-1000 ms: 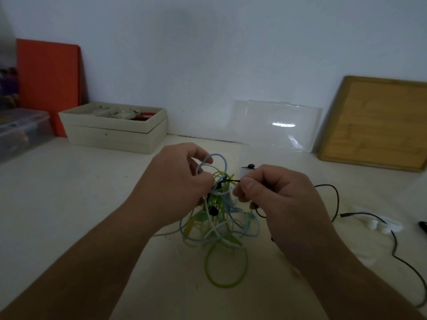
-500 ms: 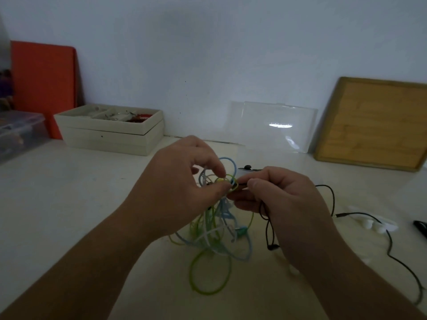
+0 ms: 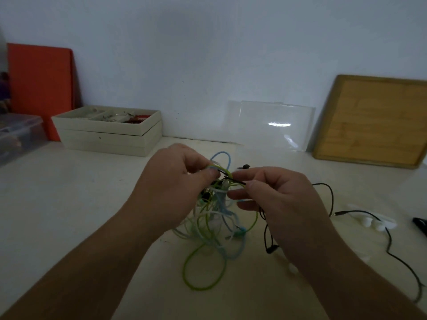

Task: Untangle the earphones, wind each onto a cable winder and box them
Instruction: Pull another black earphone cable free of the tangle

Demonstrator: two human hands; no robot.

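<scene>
At frame center, my left hand (image 3: pixel 175 192) pinched the tangled earphones (image 3: pixel 224 210), which hung down onto the counter (image 3: pixel 69 204); my right hand (image 3: pixel 282 199) pinched a black cable (image 3: pixel 233 179) stretched sideways between both hands.

Ahead of you a plain, pale wall (image 3: pixel 208 54) rises from the back edge of a cream worktop (image 3: pixel 69 204), and the whole room is dim with a bluish cast. Along that wall, from your left, you have an orange board (image 3: pixel 39 88) standing upright, a cream two-tier tray (image 3: pixel 104 137) with compartments just beside it, a clear sheet (image 3: pixel 270 135) leaning near the middle with one bright glint (image 3: pixel 279 124) on it, and a wooden board (image 3: pixel 374 121) leaning at the right. At the far left edge a translucent bin (image 3: pixel 18 137) sits on the worktop, in front of the orange board.
</scene>
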